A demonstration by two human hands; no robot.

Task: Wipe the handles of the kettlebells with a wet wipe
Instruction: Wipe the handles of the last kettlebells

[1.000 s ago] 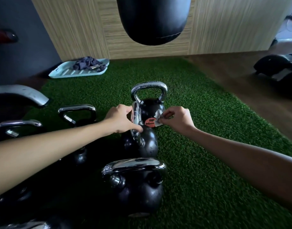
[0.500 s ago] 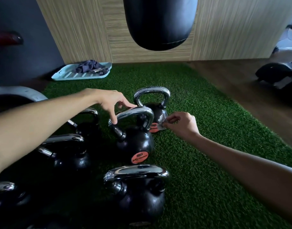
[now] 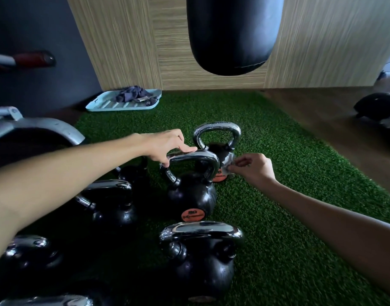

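My right hand is pinched shut on the wet wipe, a small crumpled white piece held between thumb and fingertips, just off the right end of the middle kettlebell's handle. My left hand sits on the left end of that same handle, fingers curled down over the chrome bar and touching it, steadying more than gripping as far as I can judge. What matters is how the bar lies: its long axis runs left to right across my view, slightly tilted, so the wipe is at one end and my steadying hand at the other. The right hand is plainly the nearer one to the bare stretch of bar, and I judge the next stroke wants the wipe brought leftward along the top of the handle toward my left fingers. The far kettlebell stands just behind the wipe, close enough to brush. The near kettlebell stands upright on the green turf, clear of both hands.
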